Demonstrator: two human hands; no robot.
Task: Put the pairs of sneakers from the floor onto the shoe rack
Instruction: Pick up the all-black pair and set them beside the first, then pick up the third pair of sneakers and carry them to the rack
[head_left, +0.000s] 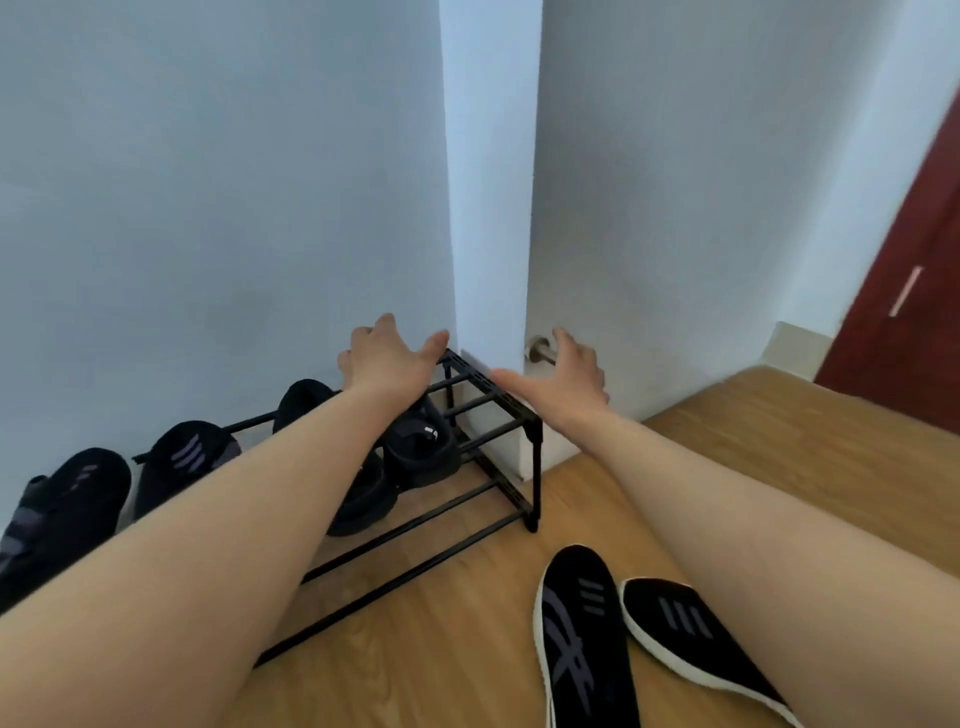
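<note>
1. Shoe rack (511, 410): black metal frame, thin round crossbars, perforated flat end rails, two tiers. Stands against a pale matte wall (208, 208), its right end at the wall's projecting corner.
2. Top tier holds four dark sneakers (182, 462) in soft knit or canvas with grey stripes, running from the left end to the middle. A black strapped sandal (423, 452) sits near the right end, another dark shoe below it.
3. Left hand (387, 364): open, fingers spread, empty, above the rack's rear right corner.
4. Right hand (563, 382): open, palm down, empty, just past the rack's right end.
5. Floor pair (587, 634): black fabric uppers, white rubber soles, grey stripes, on the wood-grain floor (727, 447) off the rack's front right corner, side by side.
</note>
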